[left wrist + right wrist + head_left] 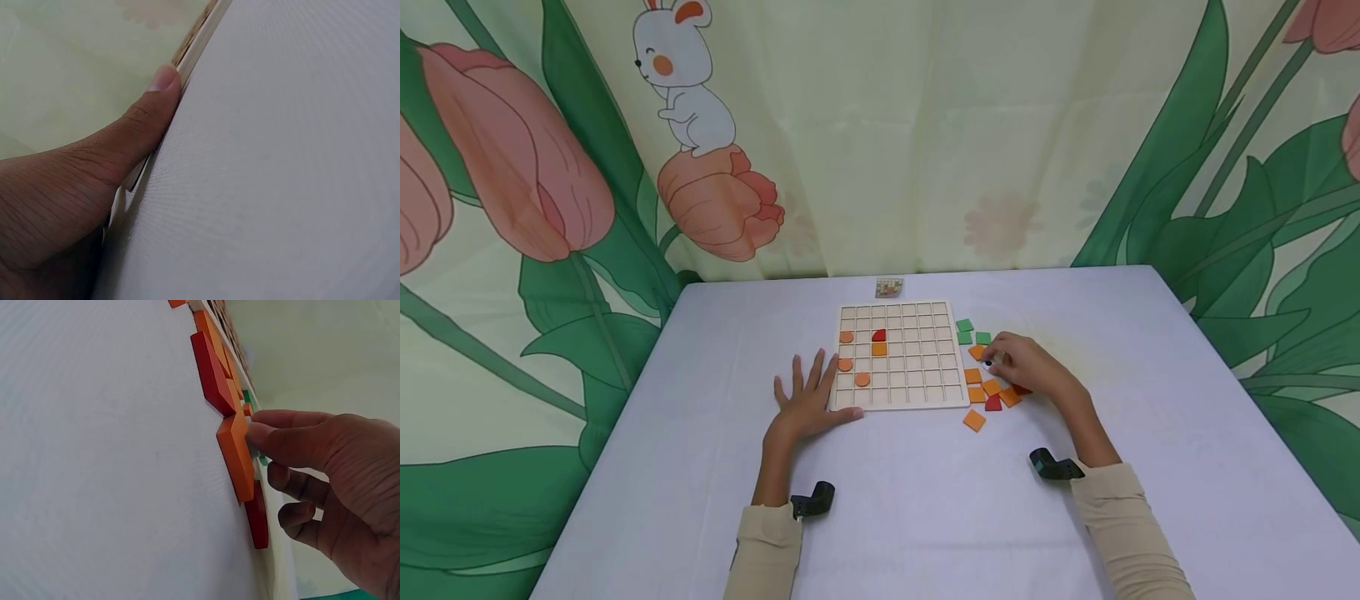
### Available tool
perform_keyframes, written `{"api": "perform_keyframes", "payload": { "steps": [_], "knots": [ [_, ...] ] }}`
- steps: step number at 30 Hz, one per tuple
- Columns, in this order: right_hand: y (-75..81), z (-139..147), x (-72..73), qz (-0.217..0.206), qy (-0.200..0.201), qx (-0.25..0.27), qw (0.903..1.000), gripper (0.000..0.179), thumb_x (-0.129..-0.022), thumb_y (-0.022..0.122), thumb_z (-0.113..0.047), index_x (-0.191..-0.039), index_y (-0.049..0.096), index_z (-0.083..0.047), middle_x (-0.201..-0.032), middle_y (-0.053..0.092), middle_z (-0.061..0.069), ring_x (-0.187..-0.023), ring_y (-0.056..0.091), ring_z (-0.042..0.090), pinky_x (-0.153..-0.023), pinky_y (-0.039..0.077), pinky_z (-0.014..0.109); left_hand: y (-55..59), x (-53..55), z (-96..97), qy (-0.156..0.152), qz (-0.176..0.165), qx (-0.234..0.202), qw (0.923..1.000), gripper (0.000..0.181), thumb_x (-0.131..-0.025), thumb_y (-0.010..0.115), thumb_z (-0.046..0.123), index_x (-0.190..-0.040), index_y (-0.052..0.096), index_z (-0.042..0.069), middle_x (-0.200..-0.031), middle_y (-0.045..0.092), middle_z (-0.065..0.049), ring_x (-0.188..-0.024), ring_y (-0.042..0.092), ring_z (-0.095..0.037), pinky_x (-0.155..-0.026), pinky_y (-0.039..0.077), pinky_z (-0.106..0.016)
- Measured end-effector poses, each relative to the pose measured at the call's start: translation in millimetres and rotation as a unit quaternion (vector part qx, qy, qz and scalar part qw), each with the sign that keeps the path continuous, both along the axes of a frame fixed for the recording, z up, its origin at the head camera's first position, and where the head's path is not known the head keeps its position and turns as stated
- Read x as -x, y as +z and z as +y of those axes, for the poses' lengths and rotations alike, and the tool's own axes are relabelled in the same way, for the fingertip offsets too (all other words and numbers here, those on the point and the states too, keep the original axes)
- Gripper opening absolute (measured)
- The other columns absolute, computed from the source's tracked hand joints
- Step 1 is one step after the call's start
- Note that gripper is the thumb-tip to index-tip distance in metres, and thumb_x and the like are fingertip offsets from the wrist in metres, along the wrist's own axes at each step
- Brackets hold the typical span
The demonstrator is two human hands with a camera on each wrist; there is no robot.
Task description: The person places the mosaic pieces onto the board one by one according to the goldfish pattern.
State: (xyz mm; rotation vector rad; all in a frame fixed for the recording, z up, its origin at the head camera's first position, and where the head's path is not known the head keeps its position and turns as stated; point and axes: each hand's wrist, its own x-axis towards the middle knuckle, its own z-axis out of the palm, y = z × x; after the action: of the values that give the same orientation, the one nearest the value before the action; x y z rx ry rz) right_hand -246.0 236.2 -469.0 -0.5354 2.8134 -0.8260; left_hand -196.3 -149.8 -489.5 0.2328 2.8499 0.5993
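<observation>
A pale grid board point(917, 358) lies on the table. At its near left corner my left hand point(808, 410) is spread flat, fingers along the left side, thumb point(164, 81) against the front edge. In the grid sit several orange discs point(862, 379), a red quarter-round piece point(879, 335) and an orange square tile point(879, 349). Right of the board, my right hand point(1030, 362) pinches a small white piece with a black spot point(988, 362) between thumb and index finger, low over loose tiles. Its shape is mostly hidden by the fingers.
Several orange tiles point(974, 420) and red pieces point(993, 403) are scattered right of the board, some overlapping. Green tiles point(965, 337) lie by its upper right side. A small patterned card point(889, 287) is behind the board, near the printed curtain point(887, 167).
</observation>
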Motion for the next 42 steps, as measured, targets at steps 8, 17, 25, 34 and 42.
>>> {"api": "perform_keyframes", "payload": {
  "steps": [8, 17, 25, 34, 42],
  "knots": [
    [-4.7, -0.2, -0.5, -0.02, -0.053, 0.012, 0.9983, 0.035, -0.087, 0.076, -0.022, -0.115, 0.064, -0.005, -0.101, 0.06, 0.008, -0.081, 0.051, 0.021, -0.065, 0.049, 0.029, -1.2, 0.7, -1.3, -0.004, 0.0, -0.001, 1.0, 0.108, -0.079, 0.065, 0.069, -0.159, 0.009, 0.022, -0.165, -0.003, -0.008, -0.145, -0.02, -0.04, -0.106, -0.01, -0.07],
    [-3.9, -1.0, -0.3, -0.005, -0.05, -0.005, 0.9987, 0.03, -0.088, 0.075, -0.02, -0.112, 0.068, -0.004, -0.1, 0.058, 0.009, -0.083, 0.052, 0.022, -0.069, 0.05, 0.028, -2.3, 1.5, -1.5, -0.004, -0.007, -0.002, 1.0, 0.11, -0.078, 0.065, 0.07, -0.159, 0.007, 0.022, -0.165, -0.005, -0.007, -0.145, -0.022, -0.039, -0.106, -0.011, -0.069],
    [-5.7, -1.7, 1.8, 0.006, -0.065, -0.022, 0.9976, 0.031, -0.086, 0.077, -0.023, -0.109, 0.068, -0.003, -0.097, 0.058, 0.009, -0.082, 0.053, 0.022, -0.07, 0.051, 0.029, -4.7, 2.2, -2.2, -0.006, -0.007, 0.001, 1.0, 0.11, -0.078, 0.064, 0.071, -0.159, 0.004, 0.025, -0.164, -0.007, -0.005, -0.145, -0.022, -0.038, -0.106, -0.012, -0.069],
    [-3.7, -1.1, 1.2, 0.005, -0.073, -0.028, 0.9969, 0.035, -0.086, 0.077, -0.027, -0.109, 0.067, -0.003, -0.092, 0.058, 0.007, -0.079, 0.053, 0.021, -0.066, 0.05, 0.028, -4.2, 2.2, -2.3, -0.003, -0.005, -0.001, 1.0, 0.111, -0.077, 0.065, 0.071, -0.159, 0.006, 0.024, -0.164, -0.006, -0.006, -0.145, -0.021, -0.039, -0.106, -0.011, -0.069],
    [2.5, -9.6, 1.5, 0.001, -0.07, -0.015, 0.9974, 0.037, -0.086, 0.076, -0.031, -0.108, 0.064, -0.004, -0.084, 0.059, 0.005, -0.074, 0.053, 0.021, -0.058, 0.049, 0.027, -2.8, 1.6, -2.1, -0.003, -0.005, -0.005, 1.0, 0.111, -0.077, 0.065, 0.07, -0.159, 0.006, 0.024, -0.164, -0.005, -0.006, -0.145, -0.021, -0.039, -0.106, -0.011, -0.069]
  ]
}}
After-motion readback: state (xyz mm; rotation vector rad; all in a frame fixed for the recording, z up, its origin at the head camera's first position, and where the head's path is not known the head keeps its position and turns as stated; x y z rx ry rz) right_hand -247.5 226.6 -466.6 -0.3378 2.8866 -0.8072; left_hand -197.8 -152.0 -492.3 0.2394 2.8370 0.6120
